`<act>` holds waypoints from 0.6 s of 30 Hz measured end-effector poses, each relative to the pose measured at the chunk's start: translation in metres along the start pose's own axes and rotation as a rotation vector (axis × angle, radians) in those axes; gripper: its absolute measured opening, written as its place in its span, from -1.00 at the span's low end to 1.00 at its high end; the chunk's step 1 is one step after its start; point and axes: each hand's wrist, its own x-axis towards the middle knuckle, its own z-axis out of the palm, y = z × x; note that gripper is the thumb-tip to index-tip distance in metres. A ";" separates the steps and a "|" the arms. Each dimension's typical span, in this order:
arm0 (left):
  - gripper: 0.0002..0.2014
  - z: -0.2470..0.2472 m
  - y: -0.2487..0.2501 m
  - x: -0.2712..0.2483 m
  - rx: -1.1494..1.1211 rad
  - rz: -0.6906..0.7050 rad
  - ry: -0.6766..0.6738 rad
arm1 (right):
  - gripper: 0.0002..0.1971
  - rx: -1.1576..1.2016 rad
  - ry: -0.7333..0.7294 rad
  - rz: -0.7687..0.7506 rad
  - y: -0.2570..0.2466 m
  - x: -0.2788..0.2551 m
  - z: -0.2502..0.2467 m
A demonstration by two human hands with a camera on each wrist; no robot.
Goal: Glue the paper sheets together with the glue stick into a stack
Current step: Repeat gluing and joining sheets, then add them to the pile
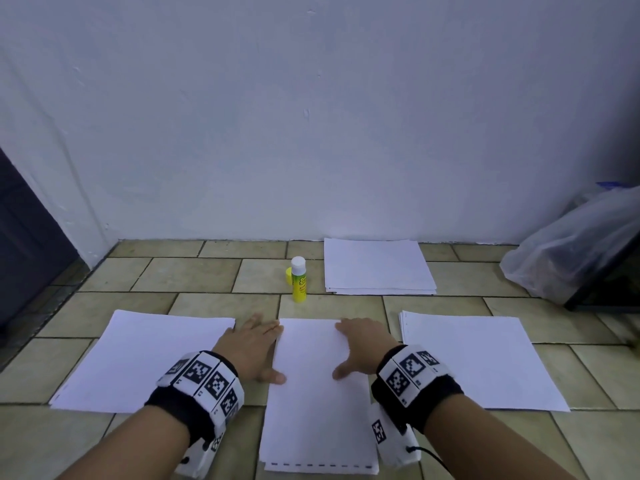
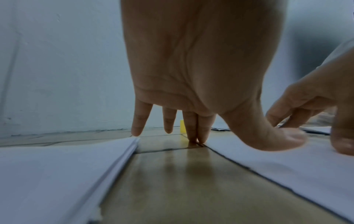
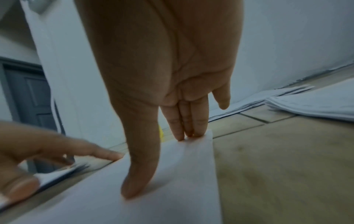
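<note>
A white paper stack (image 1: 317, 403) lies on the tiled floor straight in front of me, seen low in the right wrist view as the paper stack (image 3: 172, 189). My left hand (image 1: 258, 344) lies flat beside its left edge, fingers straight, thumb on the sheet. My right hand (image 1: 360, 348) presses flat on its upper right part, and its fingertips (image 3: 188, 133) touch the far edge. The yellow glue stick (image 1: 298, 279) stands uncapped beyond the stack, its yellow cap (image 1: 288, 275) beside it. From the left wrist view my left hand (image 2: 191, 121) has straight fingers touching the floor.
More white paper piles lie at the left (image 1: 145, 362), the right (image 1: 481, 362) and the back (image 1: 377, 266) by the wall. A clear plastic bag (image 1: 575, 251) sits at the far right. A dark door (image 1: 24, 247) stands at the left.
</note>
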 end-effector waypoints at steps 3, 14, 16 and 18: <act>-0.24 -0.009 0.006 0.003 0.021 -0.016 0.082 | -0.26 -0.103 0.005 -0.020 -0.009 0.001 0.000; -0.50 0.014 0.010 -0.018 0.017 0.105 0.231 | -0.67 -0.193 0.099 -0.085 -0.046 -0.007 0.017; -0.56 0.015 0.006 -0.022 0.042 0.052 0.220 | -0.55 -0.142 0.081 -0.076 -0.058 -0.007 0.022; -0.62 0.013 0.006 -0.026 0.041 0.026 0.221 | -0.41 -0.129 0.068 -0.063 -0.069 -0.004 0.026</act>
